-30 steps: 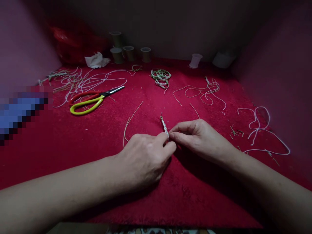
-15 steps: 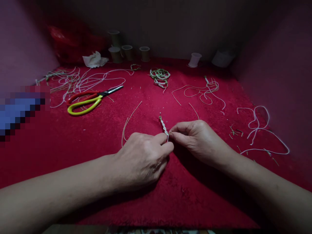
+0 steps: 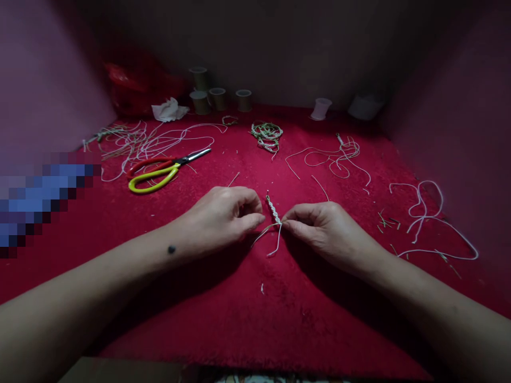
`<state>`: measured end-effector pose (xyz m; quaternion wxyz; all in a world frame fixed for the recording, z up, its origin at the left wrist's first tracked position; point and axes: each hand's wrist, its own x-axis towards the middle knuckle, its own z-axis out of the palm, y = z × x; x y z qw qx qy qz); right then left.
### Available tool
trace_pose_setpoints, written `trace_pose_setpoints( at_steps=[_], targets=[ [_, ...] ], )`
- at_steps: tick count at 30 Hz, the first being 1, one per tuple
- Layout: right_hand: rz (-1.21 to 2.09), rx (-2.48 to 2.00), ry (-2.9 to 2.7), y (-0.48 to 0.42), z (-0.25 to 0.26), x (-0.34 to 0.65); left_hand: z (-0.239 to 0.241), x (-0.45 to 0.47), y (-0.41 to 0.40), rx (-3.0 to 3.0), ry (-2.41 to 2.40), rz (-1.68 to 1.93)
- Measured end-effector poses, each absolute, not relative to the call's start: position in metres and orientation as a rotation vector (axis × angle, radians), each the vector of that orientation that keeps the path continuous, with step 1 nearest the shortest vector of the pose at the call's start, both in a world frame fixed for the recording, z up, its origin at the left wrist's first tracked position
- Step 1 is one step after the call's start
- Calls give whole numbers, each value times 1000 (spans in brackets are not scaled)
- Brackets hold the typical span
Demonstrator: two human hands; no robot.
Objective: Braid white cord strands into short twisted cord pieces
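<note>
A short white-and-green knotted cord braid [image 3: 273, 209] lies at the middle of the red cloth, its top end at a small pin [image 3: 268, 192]. My right hand [image 3: 323, 226] pinches a thin cord at the braid's lower end, between thumb and forefinger. Just left of the braid is my left hand [image 3: 229, 215], thumb and forefinger tips brought close together; whether a cord is between them I cannot make out. From the braid's lower end hang a loose white cord [image 3: 278, 242] and a tan cord [image 3: 261, 233]. Another cord end [image 3: 233, 179] shows behind my left hand.
Scissors [image 3: 154, 181] with red and yellow handles lie at left, beside tangled cords [image 3: 139, 143]. A knotted bundle [image 3: 266, 133] and thread spools [image 3: 244, 101] are farther back. Loose cords [image 3: 425, 215] and clippings [image 3: 385, 221] lie at right. Walls stand on both sides.
My left hand has let go of the white cord and moved up and left, turning over. The hanging cords now show. My right hand keeps its pinch. The view has shifted slightly.
</note>
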<state>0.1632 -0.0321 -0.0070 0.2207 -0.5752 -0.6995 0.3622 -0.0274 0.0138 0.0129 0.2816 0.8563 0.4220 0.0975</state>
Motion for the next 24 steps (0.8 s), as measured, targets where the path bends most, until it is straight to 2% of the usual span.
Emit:
trace_pose_setpoints(
  at_steps=[3, 13, 24],
  targets=[
    [986, -1568, -1950, -33, -7, 163, 9, -27, 13, 2276, 1101, 162],
    [1031, -1500, -1872, -34, -7, 163, -1, -23, 7, 2367, 1046, 235],
    [1005, -1550, -1882, -34, -4, 165, 14, -28, 11, 1978, 1098, 107]
  ],
)
